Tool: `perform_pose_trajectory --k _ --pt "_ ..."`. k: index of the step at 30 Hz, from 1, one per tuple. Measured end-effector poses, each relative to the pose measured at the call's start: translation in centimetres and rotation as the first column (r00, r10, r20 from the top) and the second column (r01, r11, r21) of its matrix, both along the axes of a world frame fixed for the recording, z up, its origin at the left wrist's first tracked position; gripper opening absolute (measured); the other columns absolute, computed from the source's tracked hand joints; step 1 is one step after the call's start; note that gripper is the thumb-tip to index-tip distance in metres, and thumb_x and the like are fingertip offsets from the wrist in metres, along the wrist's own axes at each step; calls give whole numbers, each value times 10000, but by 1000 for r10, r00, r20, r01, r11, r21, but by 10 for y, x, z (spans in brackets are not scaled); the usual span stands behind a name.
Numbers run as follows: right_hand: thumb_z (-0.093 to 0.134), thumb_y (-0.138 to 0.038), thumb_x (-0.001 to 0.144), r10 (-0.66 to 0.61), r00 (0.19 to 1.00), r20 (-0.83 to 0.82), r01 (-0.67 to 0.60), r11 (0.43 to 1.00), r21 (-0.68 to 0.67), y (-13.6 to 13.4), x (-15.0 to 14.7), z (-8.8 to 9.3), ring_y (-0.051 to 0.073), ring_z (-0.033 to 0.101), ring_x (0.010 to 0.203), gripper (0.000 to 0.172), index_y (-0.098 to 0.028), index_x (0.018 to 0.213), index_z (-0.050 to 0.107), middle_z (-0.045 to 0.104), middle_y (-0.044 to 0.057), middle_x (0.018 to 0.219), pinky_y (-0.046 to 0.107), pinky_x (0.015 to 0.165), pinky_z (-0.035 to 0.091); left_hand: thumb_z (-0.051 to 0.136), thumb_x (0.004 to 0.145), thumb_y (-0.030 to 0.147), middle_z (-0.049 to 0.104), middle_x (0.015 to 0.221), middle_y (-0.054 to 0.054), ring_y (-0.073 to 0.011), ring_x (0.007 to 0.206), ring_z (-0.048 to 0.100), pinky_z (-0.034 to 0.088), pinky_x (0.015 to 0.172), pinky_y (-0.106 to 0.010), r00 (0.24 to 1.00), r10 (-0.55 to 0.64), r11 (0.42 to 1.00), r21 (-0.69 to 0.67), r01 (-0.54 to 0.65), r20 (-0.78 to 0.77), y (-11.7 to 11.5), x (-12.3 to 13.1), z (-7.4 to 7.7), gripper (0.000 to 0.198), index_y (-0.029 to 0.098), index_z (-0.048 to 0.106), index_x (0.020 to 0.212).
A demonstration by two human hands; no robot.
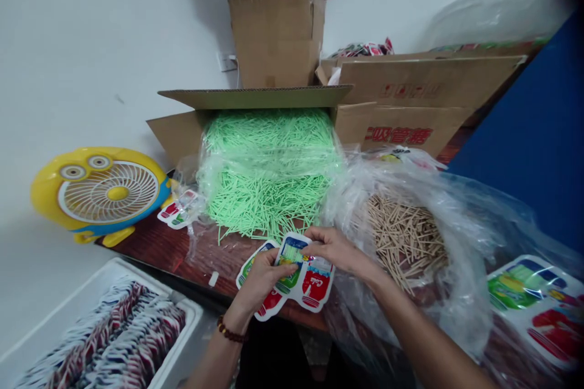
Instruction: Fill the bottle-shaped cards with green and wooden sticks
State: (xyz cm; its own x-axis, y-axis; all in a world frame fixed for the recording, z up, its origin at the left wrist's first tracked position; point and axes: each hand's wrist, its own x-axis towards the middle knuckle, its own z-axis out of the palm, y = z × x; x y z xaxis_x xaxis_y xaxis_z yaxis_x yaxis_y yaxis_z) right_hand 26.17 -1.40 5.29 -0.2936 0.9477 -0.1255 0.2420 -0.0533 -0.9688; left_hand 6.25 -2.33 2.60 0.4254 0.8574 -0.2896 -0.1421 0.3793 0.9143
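Observation:
My left hand (264,273), a beaded bracelet at its wrist, grips two overlapping printed plastic packets, thumb on top. The upper packet (314,292) has a green half and a red half marked "Cola", with pale green sticks showing in its green half. Behind it to the left, the lower packet (249,264) is partly covered by my fingers. My right hand (331,248) is closed at the upper packet's top edge; whether a stick is between its fingertips cannot be seen. Just beyond lies a heap of thin green sticks (269,194), spilling from a plastic-lined carton.
Right of my hands, brown sticks (406,237) lie in a clear plastic bag (460,292). More packets (533,298) lie at far right. A yellow fan (116,192) stands left, above a white foam box (191,316) of packed packets. Cardboard boxes (278,36) stand behind.

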Motion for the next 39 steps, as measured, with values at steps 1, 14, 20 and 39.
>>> perform_pose_trajectory --k 1,14,20,39 --pt "677 -295 690 17 1000 -3 -17 999 -36 0 0 0 127 560 636 179 -165 808 646 636 -15 707 224 573 405 821 624 246 743 743 -48 -186 646 672 512 645 -282 1000 -5 1000 -11 5 -2 0 0 0 288 128 719 866" --pt "710 -257 651 56 992 -117 -67 994 -91 -3 6 6 125 588 612 215 -166 838 654 669 -17 730 223 568 438 787 672 263 746 807 -55 -179 660 666 500 650 -276 1000 2 999 37 -2 8 -7 -5 5 258 135 700 878" --pt "689 -264 654 92 984 -151 -114 983 -144 -9 1 15 122 568 553 201 -165 826 658 655 -26 673 231 541 434 791 671 270 749 805 -54 -181 664 667 494 638 -266 999 31 997 74 -29 -19 -15 -5 13 249 139 705 864" --pt "671 -273 683 217 974 61 -219 975 28 -24 -7 40 101 480 559 127 -151 718 660 583 -35 617 211 523 356 800 658 226 759 824 -66 -201 666 695 532 669 -307 988 71 996 51 -78 134 -55 -12 27 359 143 702 994"
